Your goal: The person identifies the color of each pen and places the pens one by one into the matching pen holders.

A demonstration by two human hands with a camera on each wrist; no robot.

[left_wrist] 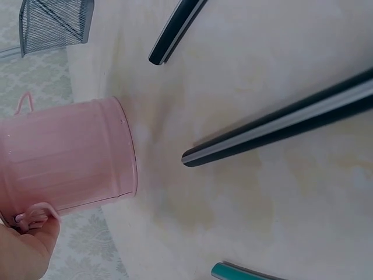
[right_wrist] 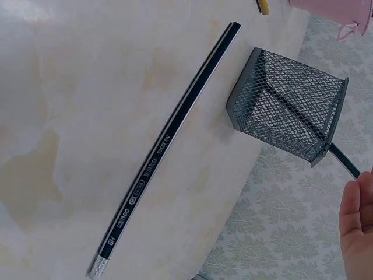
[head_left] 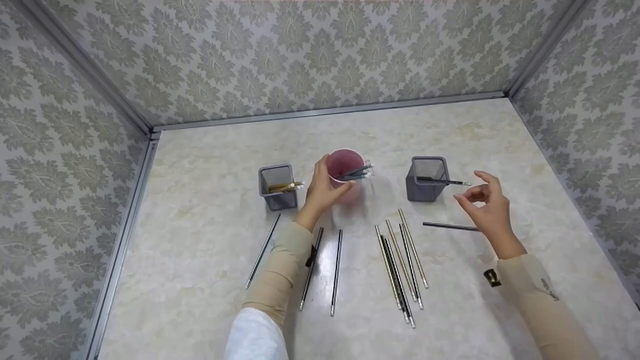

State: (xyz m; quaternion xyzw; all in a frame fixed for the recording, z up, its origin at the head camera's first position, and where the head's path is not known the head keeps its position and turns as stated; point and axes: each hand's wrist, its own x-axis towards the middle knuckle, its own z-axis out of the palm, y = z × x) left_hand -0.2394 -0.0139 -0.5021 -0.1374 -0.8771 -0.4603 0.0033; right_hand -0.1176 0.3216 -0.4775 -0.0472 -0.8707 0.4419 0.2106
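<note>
My left hand (head_left: 322,187) grips a small pink bucket (left_wrist: 70,154) at its rim, thumb on the near side and fingers on the far left. Several teal pencils (head_left: 356,175) lean inside, ends out over the right rim. Just right of a grey mesh pencil holder (head_left: 425,192), my right hand (head_left: 487,202) is held with thumb and index finger apart. A black pencil (head_left: 456,183) leans out of that holder toward the fingertips, and nothing shows between them. Below, another black pencil (right_wrist: 166,146) lies on the table, its eraser end hidden by the hand in the head view.
A second grey mesh holder (head_left: 280,202) with yellow pencils (head_left: 282,188) stands left of the bucket. Several black and yellow pencils (head_left: 400,265) lie at front centre, two black ones (head_left: 336,272) and a teal one (head_left: 262,251) around the left forearm. Patterned walls (head_left: 320,55) enclose the table.
</note>
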